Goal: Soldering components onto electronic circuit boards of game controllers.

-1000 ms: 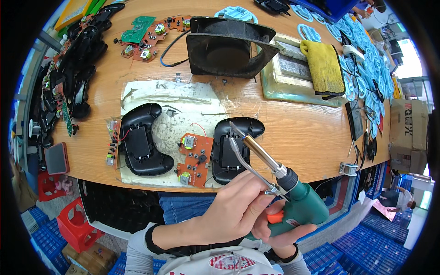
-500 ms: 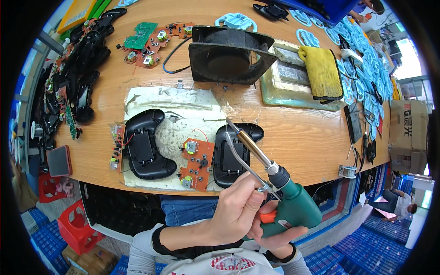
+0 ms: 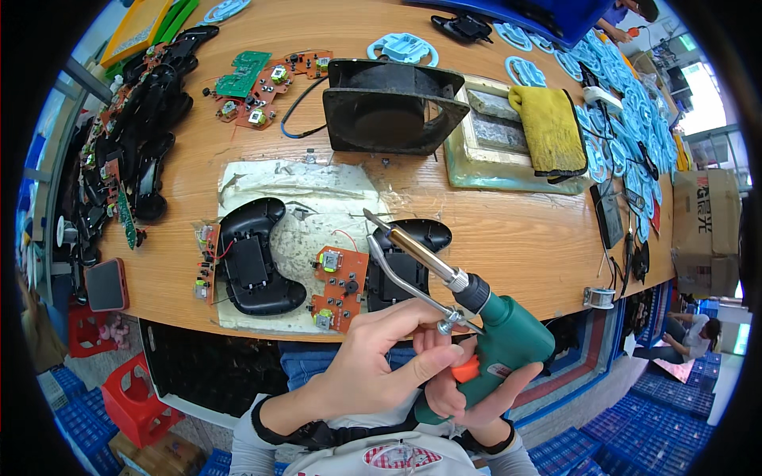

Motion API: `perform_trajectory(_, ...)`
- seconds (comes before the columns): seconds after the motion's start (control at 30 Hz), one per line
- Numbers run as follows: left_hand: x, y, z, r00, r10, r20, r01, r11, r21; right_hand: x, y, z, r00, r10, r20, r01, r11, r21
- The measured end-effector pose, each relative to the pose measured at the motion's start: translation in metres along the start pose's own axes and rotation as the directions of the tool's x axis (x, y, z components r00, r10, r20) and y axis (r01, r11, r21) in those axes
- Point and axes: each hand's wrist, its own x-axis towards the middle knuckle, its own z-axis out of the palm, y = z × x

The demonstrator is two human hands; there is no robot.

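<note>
In my right hand [image 3: 476, 401] is a green soldering gun [image 3: 516, 337] with an orange trigger; my fingers wrap its handle. Its long tip points up and left, over a black gamepad shell [image 3: 413, 234]. Curled fingers of my left hand [image 3: 373, 361] are at the screw fitting of the gun's bent metal tube [image 3: 401, 278], the thumb held lower, near the trigger. An orange circuit board [image 3: 341, 289] lies left of that shell, partly on a stained white sheet [image 3: 302, 178]. Another black gamepad shell [image 3: 258, 254] sits farther left, with a narrow orange board [image 3: 206, 262] beside it.
Behind the sheet stands a black square fan [image 3: 393, 107]. A yellow cloth [image 3: 549, 131] drapes over a box-like tray [image 3: 476, 170] to its right. Black shells [image 3: 147, 135] pile up at left, pale blue plastic parts [image 3: 635, 119] at right. A solder spool [image 3: 599, 297] is near the right front edge.
The soldering gun's tip has shifted left and slightly down. My left hand has moved left, its thumb now stretched away from the tube fitting. The view has shifted slightly.
</note>
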Motion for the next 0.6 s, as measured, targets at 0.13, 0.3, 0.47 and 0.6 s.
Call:
perform_trajectory(0.13,0.0042,0.0028,-0.0001,0.997,-0.022,-0.072,0.016,0.996,-0.085,0.0047,-0.0011,0.0004,1.000,-0.014,0.015,0.011,0.985,0.172)
perform_trajectory(0.3,0.0065,0.0035,-0.0032,0.995,-0.029,-0.097,0.028,1.000,-0.014,0.0045,0.0000,-0.0021,1.000,-0.005,0.027,-0.001,0.980,0.198)
perform_trajectory(0.47,0.0094,0.0090,0.0006,0.984,0.108,-0.140,-0.061,0.950,0.306,0.0025,0.0041,-0.0029,1.000,-0.026,-0.001,0.026,0.999,0.034)
perform_trajectory(0.6,0.0087,0.0095,0.0035,0.984,0.099,-0.149,-0.048,0.948,0.315,0.0045,0.0072,-0.0032,0.995,-0.098,-0.012,0.097,0.994,-0.051)
